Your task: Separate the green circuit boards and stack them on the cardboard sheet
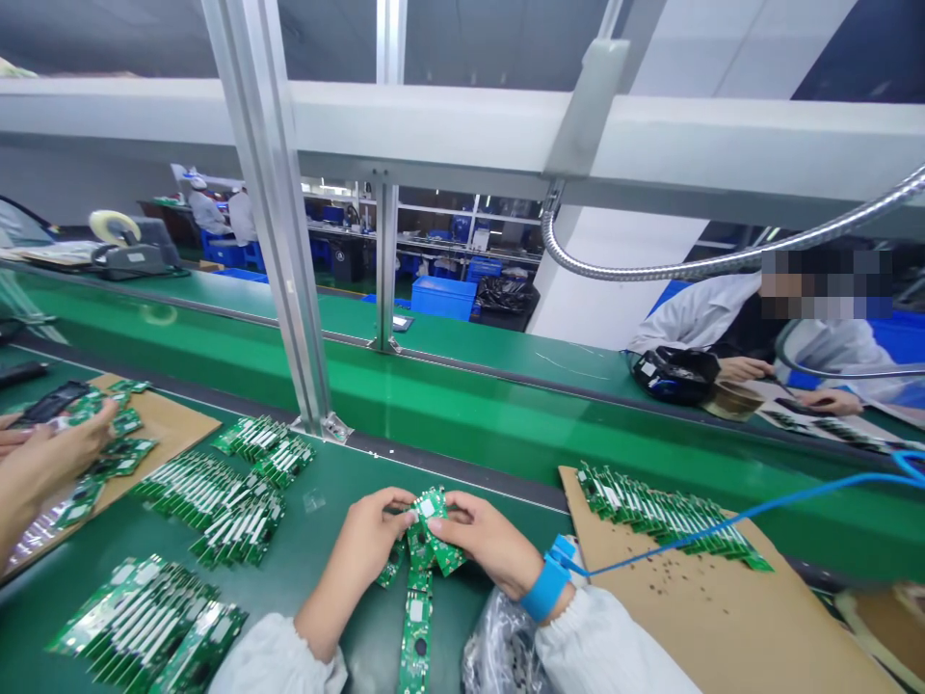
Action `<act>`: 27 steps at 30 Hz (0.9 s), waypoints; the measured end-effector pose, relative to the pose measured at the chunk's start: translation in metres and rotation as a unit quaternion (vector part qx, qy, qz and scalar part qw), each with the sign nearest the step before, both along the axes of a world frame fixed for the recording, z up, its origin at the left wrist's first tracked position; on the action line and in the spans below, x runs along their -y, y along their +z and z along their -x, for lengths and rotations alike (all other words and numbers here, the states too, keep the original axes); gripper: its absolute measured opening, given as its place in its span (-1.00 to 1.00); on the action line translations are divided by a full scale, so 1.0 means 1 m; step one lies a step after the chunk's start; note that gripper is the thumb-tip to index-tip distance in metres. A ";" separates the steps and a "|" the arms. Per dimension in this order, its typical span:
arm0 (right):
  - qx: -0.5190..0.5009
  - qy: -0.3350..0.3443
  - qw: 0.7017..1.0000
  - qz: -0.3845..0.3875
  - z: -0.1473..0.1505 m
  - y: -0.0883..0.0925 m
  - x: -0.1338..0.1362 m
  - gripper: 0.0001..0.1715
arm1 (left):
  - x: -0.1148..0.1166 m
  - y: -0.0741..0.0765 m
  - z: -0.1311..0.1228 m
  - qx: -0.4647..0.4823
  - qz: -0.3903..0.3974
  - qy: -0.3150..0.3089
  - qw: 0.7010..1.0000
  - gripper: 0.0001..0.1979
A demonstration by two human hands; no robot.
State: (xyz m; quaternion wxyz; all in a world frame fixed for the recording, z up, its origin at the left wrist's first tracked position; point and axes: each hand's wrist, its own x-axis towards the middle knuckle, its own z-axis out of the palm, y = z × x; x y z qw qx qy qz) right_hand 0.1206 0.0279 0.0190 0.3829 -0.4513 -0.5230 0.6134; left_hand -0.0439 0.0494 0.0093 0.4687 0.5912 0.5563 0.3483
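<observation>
A long green-topped conveyor desk runs in front of the hands, with a brown cardboard sheet to their right carrying a row of overlapping green circuit boards. More rows of green boards lie on the desk to their left, and a clear plastic bag sits just below the right hand. A long green board strip lies directly below the hands. Both forearms angle inward, and the left hand and right hand are closed from either side on a cluster of green circuit boards, held just above the desk. Pressure from the fingers could flex and crack a board, while a slip could knock the strip below. The blue grounding cord from the blue wrist strap could snag the boards on the cardboard.
</observation>
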 end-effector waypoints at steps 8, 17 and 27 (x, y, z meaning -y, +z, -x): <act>0.074 -0.038 0.994 -0.072 0.004 0.001 -0.004 -0.61 | -0.008 -0.001 -0.017 0.130 0.034 0.021 0.991 -0.77; 0.197 -0.089 0.969 -0.119 -0.004 -0.002 0.002 -0.60 | -0.008 -0.014 -0.040 0.152 0.030 0.002 0.988 -0.78; 0.286 -0.121 0.948 -0.073 -0.021 -0.019 -0.002 -0.55 | 0.016 0.004 -0.021 -0.244 -0.067 -0.059 0.966 -0.68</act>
